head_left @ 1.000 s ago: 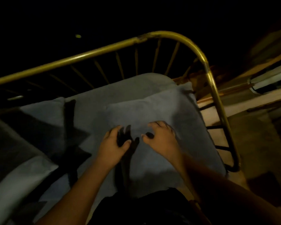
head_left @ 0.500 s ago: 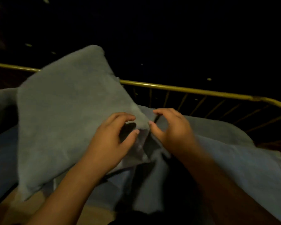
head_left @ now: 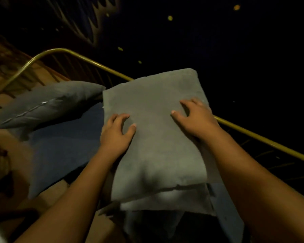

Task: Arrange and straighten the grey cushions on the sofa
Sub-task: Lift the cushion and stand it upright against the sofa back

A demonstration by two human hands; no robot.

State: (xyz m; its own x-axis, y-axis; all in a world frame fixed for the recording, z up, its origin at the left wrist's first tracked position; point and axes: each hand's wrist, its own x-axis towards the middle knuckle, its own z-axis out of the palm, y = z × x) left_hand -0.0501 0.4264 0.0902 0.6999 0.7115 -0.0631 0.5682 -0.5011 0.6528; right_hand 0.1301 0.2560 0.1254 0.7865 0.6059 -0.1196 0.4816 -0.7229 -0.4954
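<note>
In the head view, your left hand point(head_left: 117, 133) and right hand point(head_left: 194, 118) press spread-fingered, gripping nothing, on the flat grey square fabric cushion point(head_left: 156, 137) leaning against the far curved brass sofa rail point(head_left: 253, 134). Push unevenly and it may tip over the rail.

Your left hand point(head_left: 117, 133), right hand point(head_left: 194, 117): both bare, no gloves, no rings or watch visible. Your forearms bare along whole visible length, no sleeve edge in frame (cuffs, if any, lie past lower border). Short trimmed nails show on thumbs and some fingers. Dim light, so fine marks on hands possibly missed. Nothing else of your body shows.
</note>
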